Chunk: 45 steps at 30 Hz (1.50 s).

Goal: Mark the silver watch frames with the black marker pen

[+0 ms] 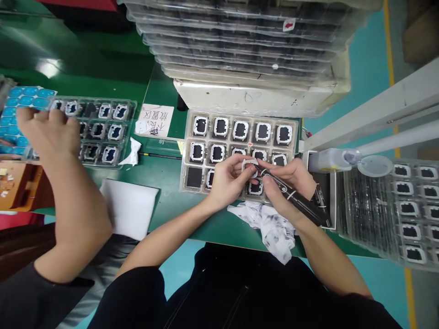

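My left hand (228,180) pinches a small white-framed square part (249,166) just above the clear tray (188,151) of similar parts. In my right hand (286,183) is a black marker pen (302,201), its tip touching the held part. The tray holds several white-framed black parts in rows, and the one empty pocket I can see lies at its lower left. A stained white cloth (274,226) lies under my wrists at the table's front edge.
A co-worker's hand (48,130) on the left reaches over another parts tray (103,130) and a blue sticker sheet (20,103). Stacked trays (240,50) rise behind. More filled trays (394,210) stand at right. A paper label (154,121) and white foam pad (128,208) lie on the green table.
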Tool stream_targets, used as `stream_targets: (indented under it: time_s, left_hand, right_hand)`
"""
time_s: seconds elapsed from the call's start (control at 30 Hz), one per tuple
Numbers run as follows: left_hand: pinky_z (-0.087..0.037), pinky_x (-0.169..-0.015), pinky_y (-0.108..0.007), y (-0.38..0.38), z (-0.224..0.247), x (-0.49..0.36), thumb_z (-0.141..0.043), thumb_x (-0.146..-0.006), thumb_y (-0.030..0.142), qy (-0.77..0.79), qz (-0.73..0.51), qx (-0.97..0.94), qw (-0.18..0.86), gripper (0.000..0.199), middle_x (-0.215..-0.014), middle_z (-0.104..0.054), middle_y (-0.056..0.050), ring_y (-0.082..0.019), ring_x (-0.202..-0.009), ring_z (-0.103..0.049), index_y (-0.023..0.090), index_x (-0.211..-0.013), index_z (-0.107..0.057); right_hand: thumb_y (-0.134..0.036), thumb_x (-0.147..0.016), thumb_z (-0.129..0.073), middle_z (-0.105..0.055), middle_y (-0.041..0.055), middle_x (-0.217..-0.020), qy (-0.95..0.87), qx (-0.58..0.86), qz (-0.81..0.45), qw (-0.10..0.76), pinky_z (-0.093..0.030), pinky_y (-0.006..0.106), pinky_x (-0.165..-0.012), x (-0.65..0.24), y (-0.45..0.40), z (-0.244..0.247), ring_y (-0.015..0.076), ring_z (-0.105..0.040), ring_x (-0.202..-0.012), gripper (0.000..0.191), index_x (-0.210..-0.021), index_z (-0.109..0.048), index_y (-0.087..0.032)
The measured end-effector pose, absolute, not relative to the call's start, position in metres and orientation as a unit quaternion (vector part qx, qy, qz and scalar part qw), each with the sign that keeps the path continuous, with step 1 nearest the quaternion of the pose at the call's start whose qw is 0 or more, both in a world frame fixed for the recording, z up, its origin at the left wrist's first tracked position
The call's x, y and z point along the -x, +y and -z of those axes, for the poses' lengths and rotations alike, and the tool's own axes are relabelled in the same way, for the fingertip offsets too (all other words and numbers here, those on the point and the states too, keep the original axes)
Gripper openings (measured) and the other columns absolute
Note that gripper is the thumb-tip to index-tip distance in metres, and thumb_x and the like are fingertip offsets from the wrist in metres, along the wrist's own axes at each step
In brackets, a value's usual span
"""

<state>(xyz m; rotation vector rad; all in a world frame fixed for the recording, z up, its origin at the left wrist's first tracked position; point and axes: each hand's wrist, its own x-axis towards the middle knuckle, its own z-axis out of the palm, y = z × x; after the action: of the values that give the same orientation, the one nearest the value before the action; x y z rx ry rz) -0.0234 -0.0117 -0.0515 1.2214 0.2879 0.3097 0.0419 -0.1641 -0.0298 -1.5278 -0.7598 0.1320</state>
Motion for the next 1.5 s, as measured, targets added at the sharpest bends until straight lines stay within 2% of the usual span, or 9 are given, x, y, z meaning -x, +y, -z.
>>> stream_targets:
  time_s: [0.13, 0.33, 0.5, 0.7, 0.9, 1.07, 1.17, 1.27, 1.5]
  left_hand:
    - [-0.065, -0.068, -0.023, -0.015, 0.053, 0.023, -0.085, -0.088, 0.032, 0.124, -0.184, -0.594, 0.773, 0.024, -0.086, -0.080, -0.004, -0.014, -0.073, -0.077, 0.015, -0.099, -0.072]
    - [-0.066, -0.073, -0.025, -0.017, 0.056, 0.025, -0.074, -0.096, 0.029, 0.121, -0.199, -0.624, 0.746, 0.015, -0.089, -0.080, -0.005, -0.014, -0.075, -0.078, 0.016, -0.102, -0.071]
    - [-0.066, -0.072, -0.027, -0.017, 0.056, 0.028, -0.073, -0.097, 0.029, 0.135, -0.182, -0.640, 0.734, 0.015, -0.086, -0.080, -0.004, -0.014, -0.072, -0.077, 0.016, -0.103, -0.071]
    - [-0.066, -0.070, -0.026, -0.017, 0.057, 0.030, -0.071, -0.097, 0.028, 0.138, -0.178, -0.648, 0.727, 0.013, -0.085, -0.080, -0.004, -0.014, -0.073, -0.077, 0.017, -0.103, -0.070]
    - [-0.066, -0.068, -0.028, -0.017, 0.057, 0.030, -0.073, -0.097, 0.033, 0.143, -0.167, -0.646, 0.731, 0.016, -0.084, -0.080, -0.004, -0.015, -0.070, -0.076, 0.018, -0.103, -0.070]
    - [-0.065, -0.066, -0.028, -0.017, 0.051, 0.028, -0.077, -0.093, 0.034, 0.148, -0.173, -0.633, 0.740, 0.019, -0.081, -0.079, -0.004, -0.015, -0.066, -0.075, 0.017, -0.099, -0.071]
    - [-0.064, -0.062, -0.026, -0.016, 0.050, 0.029, -0.078, -0.093, 0.030, 0.139, -0.181, -0.628, 0.744, 0.016, -0.077, -0.077, -0.002, -0.013, -0.062, -0.073, 0.017, -0.098, -0.070]
    - [-0.063, -0.057, -0.024, -0.016, 0.052, 0.031, -0.076, -0.095, 0.030, 0.128, -0.188, -0.622, 0.749, 0.015, -0.076, -0.076, -0.001, -0.012, -0.059, -0.071, 0.018, -0.100, -0.070]
    - [-0.063, -0.055, -0.024, -0.016, 0.057, 0.034, -0.075, -0.096, 0.030, 0.117, -0.208, -0.638, 0.732, 0.015, -0.075, -0.075, -0.001, -0.012, -0.058, -0.069, 0.018, -0.104, -0.072]
  right_hand:
    - [-0.025, -0.094, -0.078, -0.080, 0.0064, -0.104, -0.369, 0.706, 0.003, 0.604, -0.070, 0.029, -0.074, -0.045, -0.163, 0.029, 0.0278, -0.080, -0.099, 0.016, -0.099, -0.063, -0.023]
    - [-0.019, -0.097, -0.074, -0.079, 0.0014, -0.095, -0.378, 0.741, 0.010, 0.555, -0.071, 0.030, -0.078, -0.040, -0.162, 0.018, 0.0285, -0.077, -0.112, 0.008, -0.097, -0.067, -0.025]
    - [-0.018, -0.096, -0.074, -0.080, -0.0012, -0.099, -0.381, 0.742, 0.031, 0.551, -0.072, 0.033, -0.087, -0.039, -0.162, 0.017, 0.0248, -0.079, -0.108, 0.009, -0.098, -0.070, -0.026]
    - [-0.015, -0.094, -0.073, -0.080, -0.0014, -0.102, -0.391, 0.741, 0.044, 0.543, -0.071, 0.030, -0.089, -0.042, -0.161, 0.018, 0.0236, -0.079, -0.107, 0.013, -0.099, -0.070, -0.026]
    - [-0.016, -0.095, -0.073, -0.079, -0.0018, -0.098, -0.384, 0.743, 0.026, 0.547, -0.073, 0.037, -0.090, -0.040, -0.162, 0.017, 0.0258, -0.079, -0.104, 0.014, -0.099, -0.070, -0.029]
    - [-0.018, -0.094, -0.076, -0.077, 0.0016, -0.094, -0.379, 0.734, -0.005, 0.564, -0.073, 0.038, -0.083, -0.040, -0.165, 0.016, 0.0290, -0.079, -0.106, 0.015, -0.101, -0.066, -0.027]
    - [-0.020, -0.093, -0.076, -0.073, 0.0011, -0.088, -0.386, 0.708, -0.026, 0.591, -0.071, 0.046, -0.093, -0.041, -0.167, 0.018, 0.0270, -0.079, -0.094, 0.019, -0.107, -0.065, -0.027]
    - [-0.022, -0.091, -0.077, -0.067, -0.0011, -0.084, -0.398, 0.670, -0.036, 0.626, -0.067, 0.055, -0.103, -0.043, -0.166, 0.023, 0.0213, -0.071, -0.075, 0.023, -0.110, -0.065, -0.028]
    - [-0.013, -0.084, -0.075, -0.060, -0.0029, -0.078, -0.428, 0.644, -0.044, 0.632, -0.064, 0.062, -0.105, -0.048, -0.165, 0.031, 0.0190, -0.064, -0.070, 0.031, -0.109, -0.063, -0.027]
